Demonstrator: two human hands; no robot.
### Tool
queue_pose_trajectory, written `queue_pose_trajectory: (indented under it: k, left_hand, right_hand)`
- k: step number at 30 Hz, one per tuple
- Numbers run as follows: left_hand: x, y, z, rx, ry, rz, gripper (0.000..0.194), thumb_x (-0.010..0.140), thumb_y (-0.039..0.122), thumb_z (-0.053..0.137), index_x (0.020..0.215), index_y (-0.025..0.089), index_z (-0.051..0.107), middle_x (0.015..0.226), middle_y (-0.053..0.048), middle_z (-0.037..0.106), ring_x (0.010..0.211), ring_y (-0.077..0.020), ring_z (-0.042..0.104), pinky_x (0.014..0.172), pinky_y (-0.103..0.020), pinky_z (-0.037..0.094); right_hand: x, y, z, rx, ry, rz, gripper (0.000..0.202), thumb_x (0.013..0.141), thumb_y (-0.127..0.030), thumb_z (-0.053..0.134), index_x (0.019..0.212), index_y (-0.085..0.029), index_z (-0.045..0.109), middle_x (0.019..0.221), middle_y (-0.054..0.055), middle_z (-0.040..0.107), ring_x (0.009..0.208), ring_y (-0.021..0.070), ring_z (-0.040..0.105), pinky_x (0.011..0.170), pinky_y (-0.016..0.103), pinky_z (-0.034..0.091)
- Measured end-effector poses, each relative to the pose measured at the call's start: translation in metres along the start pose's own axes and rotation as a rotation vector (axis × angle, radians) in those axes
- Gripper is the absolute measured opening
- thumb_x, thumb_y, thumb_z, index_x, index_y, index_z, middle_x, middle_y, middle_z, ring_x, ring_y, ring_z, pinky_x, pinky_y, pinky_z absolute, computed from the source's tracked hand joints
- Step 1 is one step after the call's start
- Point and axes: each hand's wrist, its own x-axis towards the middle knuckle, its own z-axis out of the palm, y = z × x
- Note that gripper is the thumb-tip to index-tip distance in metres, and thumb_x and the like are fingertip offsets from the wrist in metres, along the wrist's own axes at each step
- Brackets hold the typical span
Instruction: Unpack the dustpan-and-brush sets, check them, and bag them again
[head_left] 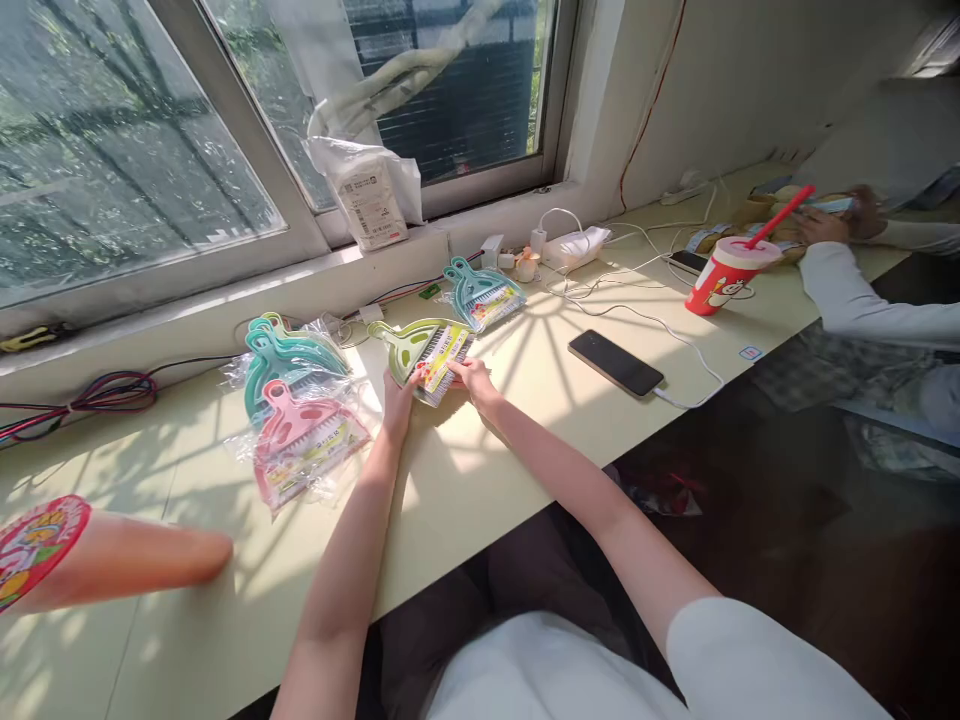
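Observation:
Both my hands are on a green mini dustpan and brush set (405,343) that carries a yellow printed label and dark bristles. My left hand (399,398) grips its near left edge, fingers closed. At the near right edge my right hand (475,382) pinches the set by the label. To the left lie a pink dustpan set (304,445) in clear plastic and a stack of teal dustpan sets (285,365), also in plastic. Another teal dustpan set (484,293) rests just behind, toward the wall.
A phone (615,362) on a white cable lies to the right, beyond it a red cup (724,275) with a straw. A sealed drink cup (127,555) stands at near left. A power strip (576,246) sits by the wall. At far right, a person's hands (829,220) work.

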Motion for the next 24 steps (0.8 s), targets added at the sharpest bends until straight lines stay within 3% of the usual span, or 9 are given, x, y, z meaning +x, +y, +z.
queue_pose_trajectory:
  k: [2, 4, 7, 10, 13, 16, 19, 24]
  left_hand:
    - [-0.002, 0.011, -0.004, 0.104, 0.198, 0.004, 0.065, 0.088, 0.044, 0.063, 0.145, 0.021, 0.041, 0.138, -0.018, 0.051, 0.121, -0.0293, 0.059, 0.096, -0.043, 0.053]
    - [-0.004, 0.033, -0.017, 0.225, 0.318, 0.103, 0.050, 0.092, 0.039, 0.057, 0.138, 0.020, 0.049, 0.135, -0.017, 0.052, 0.117, -0.0279, 0.059, 0.095, -0.042, 0.052]
    - [-0.013, 0.073, -0.053, 0.480, 0.259, 0.249, 0.022, 0.093, 0.032, 0.053, 0.107, 0.021, 0.067, 0.112, -0.011, 0.061, 0.099, -0.0255, 0.062, 0.090, -0.041, 0.052]
    - [-0.032, 0.092, -0.101, 0.797, 0.346, 0.304, 0.023, 0.083, 0.035, 0.068, 0.103, 0.024, 0.069, 0.110, -0.011, 0.061, 0.112, -0.0334, 0.055, 0.101, -0.048, 0.046]
    - [-0.051, 0.077, -0.144, 0.956, 0.231, 0.235, 0.042, 0.071, 0.046, 0.080, 0.104, 0.024, 0.069, 0.117, -0.015, 0.062, 0.119, -0.0404, 0.052, 0.107, -0.053, 0.041]
    - [-0.061, 0.047, -0.167, 0.943, 0.105, 0.143, 0.035, 0.076, 0.046, 0.074, 0.103, 0.025, 0.067, 0.124, -0.015, 0.062, 0.125, -0.0392, 0.051, 0.111, -0.054, 0.038]
    - [-0.056, 0.031, -0.168, 0.944, 0.091, 0.117, 0.027, 0.081, 0.036, 0.067, 0.105, 0.024, 0.065, 0.136, -0.016, 0.057, 0.134, -0.0370, 0.047, 0.114, -0.054, 0.037]
    - [-0.031, 0.034, -0.153, 0.908, 0.098, 0.173, 0.008, 0.085, 0.025, 0.057, 0.090, 0.020, 0.062, 0.132, -0.021, 0.059, 0.131, -0.0357, 0.051, 0.112, -0.053, 0.039]
  right_hand:
    - [0.000, -0.004, -0.004, -0.015, 0.029, -0.015, 0.010, 0.083, -0.024, 0.073, 0.084, -0.017, 0.067, 0.082, 0.006, 0.076, 0.079, 0.0193, 0.073, 0.076, 0.034, 0.061]
    - [0.001, -0.008, -0.007, -0.017, 0.059, -0.021, 0.006, 0.084, -0.021, 0.070, 0.085, -0.016, 0.067, 0.085, 0.007, 0.077, 0.081, 0.0196, 0.074, 0.077, 0.033, 0.061]
    - [0.002, -0.011, -0.008, 0.008, 0.072, -0.014, 0.007, 0.083, -0.022, 0.071, 0.086, -0.017, 0.067, 0.086, 0.006, 0.078, 0.083, 0.0206, 0.074, 0.078, 0.034, 0.062]
    - [0.000, -0.010, -0.006, 0.033, 0.043, -0.004, 0.007, 0.082, -0.022, 0.072, 0.086, -0.017, 0.068, 0.086, 0.006, 0.078, 0.082, 0.0214, 0.075, 0.078, 0.035, 0.063]
    - [-0.004, -0.007, -0.003, 0.023, 0.025, -0.002, 0.007, 0.082, -0.021, 0.071, 0.086, -0.017, 0.068, 0.086, 0.006, 0.078, 0.080, 0.0212, 0.075, 0.076, 0.035, 0.062]
    - [-0.007, -0.004, -0.001, 0.002, -0.008, 0.002, 0.006, 0.082, -0.019, 0.068, 0.087, -0.016, 0.070, 0.088, 0.007, 0.079, 0.080, 0.0205, 0.075, 0.076, 0.034, 0.062]
    - [-0.012, -0.005, 0.000, -0.022, -0.068, 0.006, 0.008, 0.081, -0.018, 0.068, 0.087, -0.016, 0.071, 0.091, 0.008, 0.079, 0.080, 0.0212, 0.075, 0.076, 0.034, 0.061]
    - [-0.030, -0.014, 0.002, -0.107, -0.283, 0.047, 0.014, 0.077, -0.026, 0.074, 0.087, -0.017, 0.074, 0.088, 0.008, 0.079, 0.078, 0.0229, 0.074, 0.073, 0.034, 0.061]
